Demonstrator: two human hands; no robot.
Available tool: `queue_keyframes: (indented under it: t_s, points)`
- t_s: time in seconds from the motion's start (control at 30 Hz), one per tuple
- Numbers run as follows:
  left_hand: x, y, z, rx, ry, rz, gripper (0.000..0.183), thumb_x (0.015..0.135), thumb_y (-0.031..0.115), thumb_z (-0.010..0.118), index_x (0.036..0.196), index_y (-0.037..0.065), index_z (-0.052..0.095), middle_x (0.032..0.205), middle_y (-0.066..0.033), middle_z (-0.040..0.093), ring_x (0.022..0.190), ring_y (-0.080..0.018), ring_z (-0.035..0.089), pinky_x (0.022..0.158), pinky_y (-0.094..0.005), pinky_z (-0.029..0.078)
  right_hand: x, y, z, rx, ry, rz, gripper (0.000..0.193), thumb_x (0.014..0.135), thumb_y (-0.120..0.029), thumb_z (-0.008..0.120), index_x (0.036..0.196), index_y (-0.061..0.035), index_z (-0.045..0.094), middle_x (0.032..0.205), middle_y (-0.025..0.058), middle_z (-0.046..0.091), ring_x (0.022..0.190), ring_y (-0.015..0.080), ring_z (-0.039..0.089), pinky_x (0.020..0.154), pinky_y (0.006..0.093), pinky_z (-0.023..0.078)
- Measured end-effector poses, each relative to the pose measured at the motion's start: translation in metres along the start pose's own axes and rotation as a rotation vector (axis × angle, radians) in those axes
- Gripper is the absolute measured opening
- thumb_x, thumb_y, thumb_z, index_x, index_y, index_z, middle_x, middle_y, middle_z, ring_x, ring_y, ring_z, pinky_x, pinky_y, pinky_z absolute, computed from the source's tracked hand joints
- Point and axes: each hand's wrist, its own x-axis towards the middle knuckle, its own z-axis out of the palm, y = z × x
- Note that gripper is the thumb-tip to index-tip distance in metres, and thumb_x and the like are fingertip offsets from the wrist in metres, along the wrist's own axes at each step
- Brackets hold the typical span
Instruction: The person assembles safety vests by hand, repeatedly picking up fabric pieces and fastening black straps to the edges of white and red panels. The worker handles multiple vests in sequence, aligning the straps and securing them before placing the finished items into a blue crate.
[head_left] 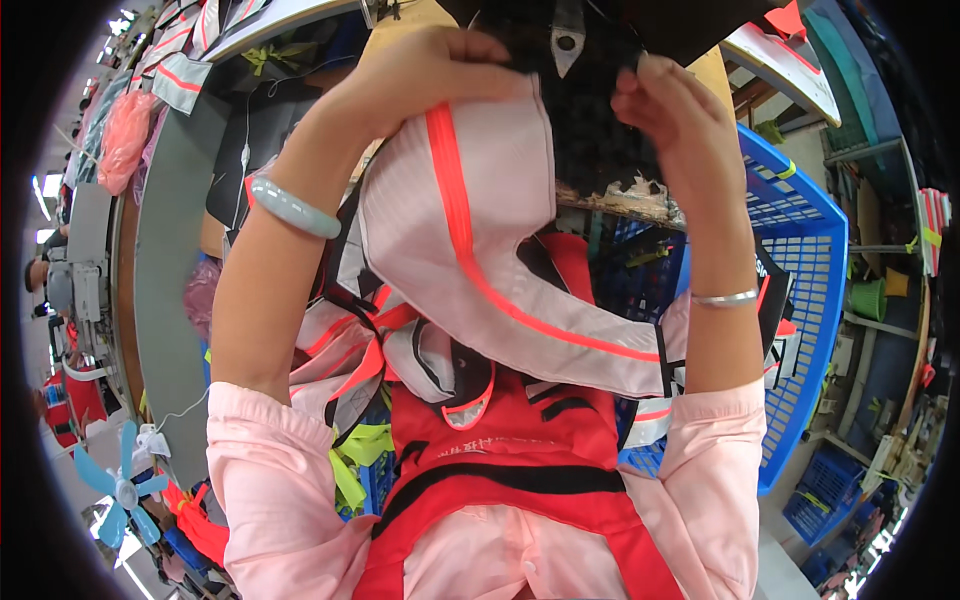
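My left hand [440, 80] is closed on the upper edge of a pale grey fabric panel [500, 170], thumb on top. The panel is curved, with a bright orange-red stripe along it and dark edging. Its narrow end hangs down toward my right forearm. To the right of the panel, apart from it, my right hand [685, 125] is raised with its fingertips pinched together; what they hold, if anything, is too small to make out. Between my hands, at the top, a pointed metal piece [567, 42] stands out against a black surface.
More grey and orange fabric pieces [335, 345] lie bunched over my red apron [510, 430]. A blue plastic basket [800, 270] stands at my right. A grey panel [180, 260] is at my left, with a blue fan [122, 490] beyond it.
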Motion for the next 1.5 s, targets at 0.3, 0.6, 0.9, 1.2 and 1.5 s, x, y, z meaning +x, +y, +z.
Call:
queue_keyframes:
  t_s: [0.3, 0.6, 0.9, 1.2, 1.5]
  points:
    - [-0.019, 0.042, 0.061, 0.295, -0.707, 0.161, 0.028, 0.082, 0.027, 0.061, 0.082, -0.001, 0.058, 0.066, -0.0068, 0.056, 0.061, -0.0136, 0.048, 0.06, -0.0302, 0.041, -0.105, -0.007, 0.107, -1.019, -0.397, -0.871, 0.028, 0.076, -0.015, 0.061, 0.098, 0.0023, 0.06, 0.101, 0.0168, 0.061, 0.091, 0.0312, 0.061, 0.077, 0.0408, 0.049]
    - [-0.15, 0.004, 0.054, 0.287, 0.09, 0.239, 0.035, 0.084, 0.025, 0.066, 0.108, -0.001, 0.062, 0.101, -0.0156, 0.066, 0.09, -0.0283, 0.064, 0.081, -0.0357, 0.049, -0.117, 0.02, 0.074, -0.769, -0.477, -0.335, 0.013, 0.079, -0.019, 0.061, 0.083, -0.0067, 0.063, 0.069, 0.0119, 0.06, 0.062, 0.0323, 0.06, 0.057, 0.0409, 0.047]
    - [-0.285, -0.012, 0.124, 0.026, 0.283, 0.03, 0.018, 0.076, 0.007, 0.07, 0.092, -0.001, 0.067, 0.067, -0.0132, 0.062, 0.056, -0.0274, 0.06, 0.054, -0.0331, 0.047, -0.153, -0.017, 0.056, -0.316, -0.751, -0.135, 0.011, 0.072, -0.012, 0.069, 0.076, -0.005, 0.061, 0.06, 0.0054, 0.054, 0.052, 0.0238, 0.052, 0.049, 0.0332, 0.038]
    - [-0.21, 0.075, 0.059, 0.175, 0.25, 0.326, 0.024, 0.076, 0.003, 0.066, 0.099, 0.001, 0.067, 0.073, -0.0133, 0.065, 0.058, -0.0222, 0.063, 0.055, -0.0293, 0.048, -0.145, -0.067, 0.021, -0.365, -0.349, -0.197, 0.012, 0.075, -0.01, 0.064, 0.081, -0.0008, 0.059, 0.065, 0.0044, 0.054, 0.054, 0.0135, 0.048, 0.05, 0.0275, 0.037]
    - [-0.103, 0.029, 0.015, 0.099, 0.089, 0.152, 0.028, 0.087, 0.017, 0.063, 0.101, -0.007, 0.064, 0.085, -0.003, 0.065, 0.079, -0.0074, 0.056, 0.073, -0.0227, 0.044, -0.067, -0.032, 0.017, -0.399, -0.094, -0.048, 0.025, 0.084, -0.02, 0.059, 0.089, 0.004, 0.06, 0.071, 0.004, 0.058, 0.066, 0.0084, 0.049, 0.062, 0.0257, 0.042]
